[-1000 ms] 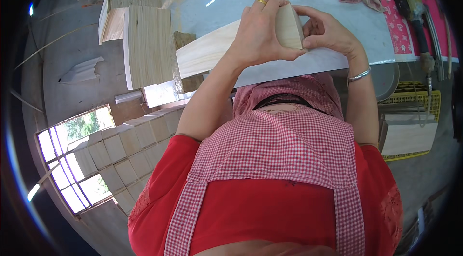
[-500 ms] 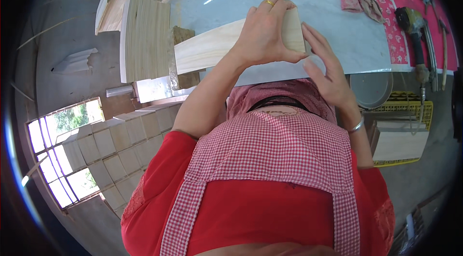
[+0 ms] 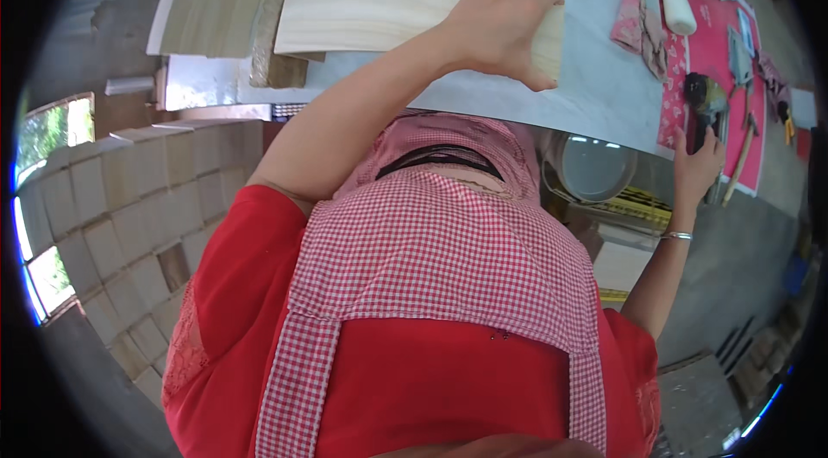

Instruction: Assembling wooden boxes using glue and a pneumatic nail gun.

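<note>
A pale wooden board (image 3: 371,16) lies across the light table, its left end by a rough wooden block (image 3: 280,70). My left hand (image 3: 509,31) grips the board's right end, thumb on the near edge and fingers over the far edge. Out at the table's right edge, my right hand (image 3: 700,166) closes round the dark handle of an air nail gun (image 3: 709,94), which lies on pink patterned cloth. Part of the handle is hidden by my fingers.
Thin boards (image 3: 220,1) are stacked at far left. A white bottle (image 3: 678,11), a pink fabric piece (image 3: 632,22) and a hammer (image 3: 740,156) lie at right. Below the table edge are a round basin (image 3: 595,169) and a yellow crate (image 3: 642,206). Wood blocks (image 3: 121,199) are piled lower left.
My right hand has left the board's end and reached right to the nail gun, closing on its handle. My left hand stays on the board. The view has shifted right.
</note>
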The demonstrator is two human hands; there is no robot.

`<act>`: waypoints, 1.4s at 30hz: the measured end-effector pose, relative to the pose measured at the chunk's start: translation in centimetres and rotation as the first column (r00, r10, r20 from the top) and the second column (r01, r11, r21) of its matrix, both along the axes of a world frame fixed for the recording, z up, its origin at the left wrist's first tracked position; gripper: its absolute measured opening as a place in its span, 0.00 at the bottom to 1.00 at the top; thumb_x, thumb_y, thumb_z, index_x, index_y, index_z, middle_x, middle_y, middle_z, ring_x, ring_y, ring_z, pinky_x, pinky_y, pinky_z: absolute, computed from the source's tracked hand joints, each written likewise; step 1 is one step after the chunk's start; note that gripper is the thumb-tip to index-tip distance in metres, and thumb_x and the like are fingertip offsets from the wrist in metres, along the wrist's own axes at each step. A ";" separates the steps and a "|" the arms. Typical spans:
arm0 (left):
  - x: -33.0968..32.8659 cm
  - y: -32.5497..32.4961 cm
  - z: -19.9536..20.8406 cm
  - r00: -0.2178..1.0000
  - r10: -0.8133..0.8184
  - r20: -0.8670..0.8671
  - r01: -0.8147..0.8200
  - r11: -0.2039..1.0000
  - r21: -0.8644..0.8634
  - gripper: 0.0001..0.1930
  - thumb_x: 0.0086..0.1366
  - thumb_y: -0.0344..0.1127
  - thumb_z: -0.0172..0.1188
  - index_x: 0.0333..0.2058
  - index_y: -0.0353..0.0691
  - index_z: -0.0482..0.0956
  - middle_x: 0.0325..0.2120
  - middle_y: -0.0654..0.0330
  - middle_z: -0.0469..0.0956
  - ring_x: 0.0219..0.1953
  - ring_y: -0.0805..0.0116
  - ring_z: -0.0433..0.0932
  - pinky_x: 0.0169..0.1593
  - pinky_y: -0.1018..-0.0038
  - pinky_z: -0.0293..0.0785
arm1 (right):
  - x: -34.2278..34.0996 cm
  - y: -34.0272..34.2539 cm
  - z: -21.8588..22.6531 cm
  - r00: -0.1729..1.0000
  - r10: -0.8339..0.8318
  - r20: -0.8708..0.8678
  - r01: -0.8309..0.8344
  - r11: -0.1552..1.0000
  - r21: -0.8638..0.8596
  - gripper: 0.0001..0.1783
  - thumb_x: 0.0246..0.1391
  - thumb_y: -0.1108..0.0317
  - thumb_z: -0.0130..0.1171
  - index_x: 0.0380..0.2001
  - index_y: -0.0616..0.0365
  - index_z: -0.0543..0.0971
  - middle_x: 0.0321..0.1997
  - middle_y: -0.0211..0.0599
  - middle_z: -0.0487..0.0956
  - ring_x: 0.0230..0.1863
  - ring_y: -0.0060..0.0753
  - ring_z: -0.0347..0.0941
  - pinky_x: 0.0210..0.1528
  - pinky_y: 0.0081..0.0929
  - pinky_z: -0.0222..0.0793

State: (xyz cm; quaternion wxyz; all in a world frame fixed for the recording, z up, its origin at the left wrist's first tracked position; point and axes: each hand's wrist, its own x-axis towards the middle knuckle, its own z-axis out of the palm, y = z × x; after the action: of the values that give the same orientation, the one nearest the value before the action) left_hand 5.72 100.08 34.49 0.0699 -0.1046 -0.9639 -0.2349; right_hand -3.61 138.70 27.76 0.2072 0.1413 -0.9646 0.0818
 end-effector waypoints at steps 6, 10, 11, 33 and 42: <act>0.4 0.0 0.0 1.000 0.014 0.015 -0.013 1.000 -0.011 0.42 0.36 0.52 0.74 0.52 0.39 0.72 0.46 0.56 0.73 0.51 0.57 0.72 0.52 0.61 0.65 | -3.3 1.4 0.5 0.977 -0.188 0.105 0.150 0.944 0.295 0.35 0.48 0.56 0.68 0.56 0.65 0.70 0.51 0.58 0.75 0.53 0.58 0.72 0.55 0.49 0.68; 0.2 0.3 -0.2 1.000 0.028 0.001 -0.028 0.997 -0.067 0.42 0.37 0.54 0.74 0.52 0.39 0.73 0.47 0.56 0.73 0.52 0.58 0.72 0.52 0.61 0.65 | -6.0 5.4 -1.8 0.945 -0.138 0.297 0.104 0.986 0.127 0.35 0.46 0.58 0.68 0.55 0.67 0.69 0.49 0.63 0.76 0.49 0.57 0.75 0.52 0.51 0.70; 0.3 0.4 -0.3 0.999 0.031 -0.007 -0.032 0.995 -0.096 0.42 0.37 0.55 0.74 0.52 0.39 0.73 0.48 0.56 0.74 0.52 0.58 0.72 0.52 0.61 0.65 | -6.7 6.1 -1.9 0.949 -0.137 0.285 0.099 0.985 0.143 0.35 0.46 0.58 0.68 0.55 0.67 0.69 0.49 0.63 0.76 0.49 0.57 0.75 0.52 0.51 0.70; 1.9 1.5 2.5 0.974 0.225 -0.035 -0.218 0.877 -0.428 0.34 0.39 0.52 0.74 0.41 0.33 0.76 0.42 0.47 0.78 0.49 0.52 0.75 0.52 0.59 0.68 | 5.9 -12.7 19.1 0.631 0.492 0.600 -0.363 0.871 -0.332 0.24 0.49 0.73 0.71 0.50 0.65 0.77 0.46 0.38 0.83 0.44 0.27 0.78 0.48 0.26 0.75; 1.2 -0.5 1.1 1.000 -0.004 0.009 0.004 0.999 -0.034 0.32 0.40 0.51 0.74 0.40 0.33 0.77 0.40 0.48 0.79 0.48 0.52 0.75 0.52 0.59 0.68 | 5.4 -13.6 19.3 0.589 0.493 0.640 -0.388 0.867 -0.311 0.23 0.50 0.73 0.71 0.50 0.65 0.76 0.46 0.38 0.83 0.45 0.27 0.78 0.50 0.26 0.74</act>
State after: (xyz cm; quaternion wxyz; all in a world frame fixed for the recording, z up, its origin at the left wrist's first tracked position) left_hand 6.87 99.62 35.60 0.0634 -0.1066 -0.9678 -0.2192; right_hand 1.77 125.11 47.11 -0.1926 0.3194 -0.8951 0.2444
